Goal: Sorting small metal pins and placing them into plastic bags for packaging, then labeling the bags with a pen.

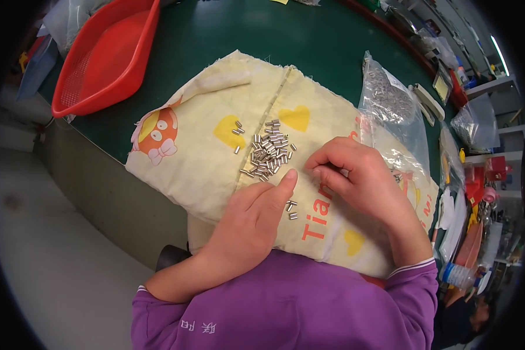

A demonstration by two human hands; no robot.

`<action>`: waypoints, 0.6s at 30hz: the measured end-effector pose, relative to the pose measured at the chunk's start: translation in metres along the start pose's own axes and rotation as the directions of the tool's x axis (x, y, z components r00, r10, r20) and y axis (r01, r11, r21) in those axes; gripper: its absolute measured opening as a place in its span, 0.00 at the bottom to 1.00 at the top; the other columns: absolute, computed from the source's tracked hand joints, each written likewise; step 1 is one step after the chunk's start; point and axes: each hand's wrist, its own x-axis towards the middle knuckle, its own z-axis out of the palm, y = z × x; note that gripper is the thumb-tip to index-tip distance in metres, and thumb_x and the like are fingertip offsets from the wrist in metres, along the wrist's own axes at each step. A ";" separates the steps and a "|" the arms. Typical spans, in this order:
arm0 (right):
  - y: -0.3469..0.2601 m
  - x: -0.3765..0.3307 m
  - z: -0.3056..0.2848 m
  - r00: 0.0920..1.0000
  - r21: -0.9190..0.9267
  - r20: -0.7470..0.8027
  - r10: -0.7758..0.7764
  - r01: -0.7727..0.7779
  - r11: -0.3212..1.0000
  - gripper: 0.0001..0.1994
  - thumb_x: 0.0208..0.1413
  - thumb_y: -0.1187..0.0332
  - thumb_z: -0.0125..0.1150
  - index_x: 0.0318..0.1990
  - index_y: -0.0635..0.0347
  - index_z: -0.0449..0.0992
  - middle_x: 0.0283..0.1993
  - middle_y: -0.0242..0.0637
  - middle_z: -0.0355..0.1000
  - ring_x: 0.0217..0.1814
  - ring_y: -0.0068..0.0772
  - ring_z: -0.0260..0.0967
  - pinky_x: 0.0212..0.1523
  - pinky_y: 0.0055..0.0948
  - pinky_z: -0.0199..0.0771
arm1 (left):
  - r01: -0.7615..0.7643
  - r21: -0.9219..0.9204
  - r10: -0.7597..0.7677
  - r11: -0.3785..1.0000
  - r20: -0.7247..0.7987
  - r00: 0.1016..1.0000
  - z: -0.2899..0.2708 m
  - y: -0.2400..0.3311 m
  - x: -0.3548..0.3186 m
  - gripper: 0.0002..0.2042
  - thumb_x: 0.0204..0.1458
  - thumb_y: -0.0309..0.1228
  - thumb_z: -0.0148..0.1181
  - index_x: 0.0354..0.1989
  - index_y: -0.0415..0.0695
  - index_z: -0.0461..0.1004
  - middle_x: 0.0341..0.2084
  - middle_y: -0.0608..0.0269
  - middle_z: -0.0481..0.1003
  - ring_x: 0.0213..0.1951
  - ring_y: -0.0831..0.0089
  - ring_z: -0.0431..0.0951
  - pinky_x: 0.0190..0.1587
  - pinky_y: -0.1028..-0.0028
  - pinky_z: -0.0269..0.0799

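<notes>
Pins (269, 154) lay heaped on yellow cloth (216, 116) | left hand (252, 219) curled, fingertip pressing cloth | right hand (356, 175) pinched together (contents unseen) | best slid out few at a time.

My hands (256, 216) (356, 175) crowd the near cloth | bare yellow cloth (204, 163) open to my left | plastic bag of parts (391, 111) blocks right | red basket (108, 52) far-left

pins (269, 153) on cloth (204, 163) | basket (108, 55) behind left | bag (391, 111) right | cloth on table (262, 29)
</notes>
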 end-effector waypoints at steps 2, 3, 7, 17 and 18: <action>0.000 0.001 -0.001 0.996 -0.070 -0.084 0.004 -0.010 0.998 0.05 0.53 0.75 0.61 0.37 0.61 0.77 0.36 0.43 0.74 0.41 0.46 0.73 0.42 0.38 0.74 | -0.018 0.000 0.018 1.000 0.027 0.999 0.001 0.001 -0.002 0.34 0.46 0.11 0.53 0.67 0.37 0.58 0.43 0.56 0.77 0.46 0.60 0.75 0.51 0.65 0.68; 0.002 0.002 0.000 0.996 -0.072 -0.091 0.006 -0.013 0.997 0.05 0.53 0.75 0.61 0.37 0.61 0.77 0.36 0.43 0.74 0.41 0.46 0.73 0.42 0.38 0.74 | -0.035 -0.003 0.035 0.999 0.055 0.998 0.001 0.002 -0.002 0.35 0.46 0.11 0.52 0.67 0.37 0.58 0.43 0.55 0.77 0.47 0.60 0.74 0.51 0.65 0.68; 0.009 0.010 0.012 0.969 -0.173 -0.164 -0.186 0.158 0.972 0.08 0.51 0.75 0.64 0.39 0.60 0.77 0.38 0.40 0.72 0.40 0.44 0.72 0.41 0.37 0.73 | -0.105 0.100 0.093 0.989 0.119 0.989 -0.005 0.007 -0.002 0.34 0.45 0.11 0.52 0.66 0.37 0.60 0.45 0.53 0.76 0.48 0.58 0.74 0.52 0.65 0.67; 0.018 0.028 0.014 0.934 -0.238 -0.046 -0.354 0.334 0.912 0.08 0.49 0.74 0.66 0.37 0.61 0.76 0.38 0.40 0.71 0.42 0.45 0.71 0.42 0.38 0.74 | 0.011 -0.044 -0.014 0.999 -0.072 0.997 -0.002 0.002 0.001 0.34 0.46 0.11 0.51 0.67 0.33 0.56 0.46 0.50 0.75 0.45 0.55 0.75 0.51 0.62 0.69; 0.017 0.027 0.012 0.934 -0.237 -0.046 -0.355 0.335 0.912 0.08 0.49 0.74 0.66 0.37 0.61 0.76 0.38 0.40 0.71 0.42 0.45 0.71 0.42 0.38 0.74 | 0.036 -0.039 -0.041 0.999 -0.107 0.993 -0.003 0.002 0.002 0.34 0.46 0.11 0.51 0.67 0.31 0.56 0.44 0.48 0.75 0.44 0.55 0.75 0.50 0.61 0.70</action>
